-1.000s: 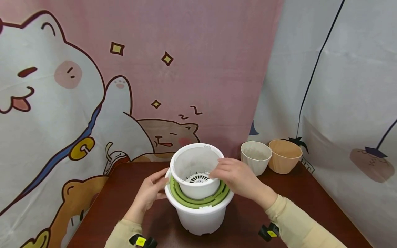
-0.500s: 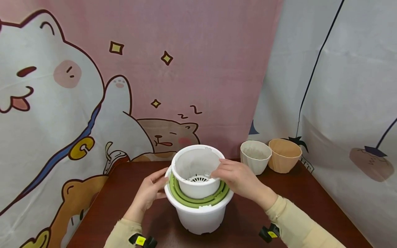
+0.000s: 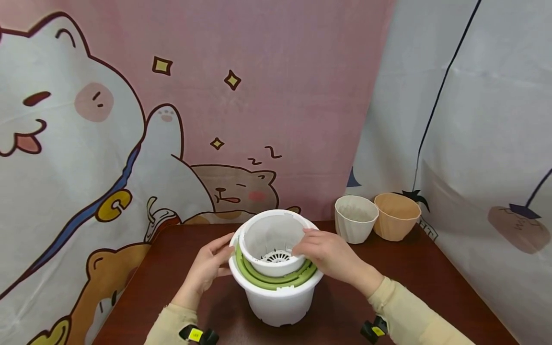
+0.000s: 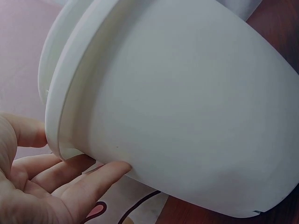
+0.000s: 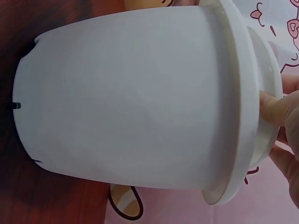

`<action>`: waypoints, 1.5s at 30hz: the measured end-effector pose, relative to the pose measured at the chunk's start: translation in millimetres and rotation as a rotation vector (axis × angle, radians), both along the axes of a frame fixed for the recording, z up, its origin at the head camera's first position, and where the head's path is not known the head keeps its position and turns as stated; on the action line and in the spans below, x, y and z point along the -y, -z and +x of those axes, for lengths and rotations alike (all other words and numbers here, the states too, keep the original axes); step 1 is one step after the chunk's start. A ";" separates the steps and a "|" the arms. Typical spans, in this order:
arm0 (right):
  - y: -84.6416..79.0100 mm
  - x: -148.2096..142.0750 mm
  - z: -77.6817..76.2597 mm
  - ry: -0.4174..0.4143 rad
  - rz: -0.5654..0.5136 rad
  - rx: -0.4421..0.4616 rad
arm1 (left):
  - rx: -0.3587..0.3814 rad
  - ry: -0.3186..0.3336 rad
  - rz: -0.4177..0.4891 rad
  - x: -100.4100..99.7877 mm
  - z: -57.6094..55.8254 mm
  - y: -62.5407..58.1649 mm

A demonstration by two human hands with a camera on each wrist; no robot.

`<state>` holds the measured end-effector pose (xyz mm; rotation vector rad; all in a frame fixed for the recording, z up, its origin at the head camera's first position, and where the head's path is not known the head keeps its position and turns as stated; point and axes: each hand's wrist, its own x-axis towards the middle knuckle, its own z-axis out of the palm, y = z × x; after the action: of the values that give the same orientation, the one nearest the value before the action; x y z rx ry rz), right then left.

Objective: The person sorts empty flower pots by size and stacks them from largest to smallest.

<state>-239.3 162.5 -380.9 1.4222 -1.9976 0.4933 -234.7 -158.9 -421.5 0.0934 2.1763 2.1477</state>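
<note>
A large white plastic flower pot (image 3: pixel 280 306) stands upright on the table, with green pots (image 3: pixel 276 284) nested in it. Inside the green rims sits a smaller white pot (image 3: pixel 272 233) with a slotted bottom, its rim above theirs. My left hand (image 3: pixel 206 268) grips the big pot's rim from the left. In the left wrist view, the thumb is at the rim and other fingers lie under it against the wall. My right hand (image 3: pixel 332 254) pinches the small pot's rim on the right. The right wrist view shows that thumb (image 5: pixel 273 109) on the small pot's outer side.
Behind to the right stand a cream pot (image 3: pixel 355 220) and a peach pot (image 3: pixel 396 218), side by side on the dark red tabletop (image 3: pixel 172 249). A printed cartoon curtain (image 3: pixel 293 96) hangs behind the table.
The small white pot has sunk lower into the green pots, and my right hand has come down with it. My left hand and the big pot have stayed in place.
</note>
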 end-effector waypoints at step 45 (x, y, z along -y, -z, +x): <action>0.4 -61.5 19.1 0.215 -0.145 0.380 | 0.021 -0.017 0.008 -0.6 -1.0 0.9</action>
<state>-220.2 223.9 -381.3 1.0686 -2.3238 0.8421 -235.7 -158.3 -422.4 0.0524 2.1653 2.1565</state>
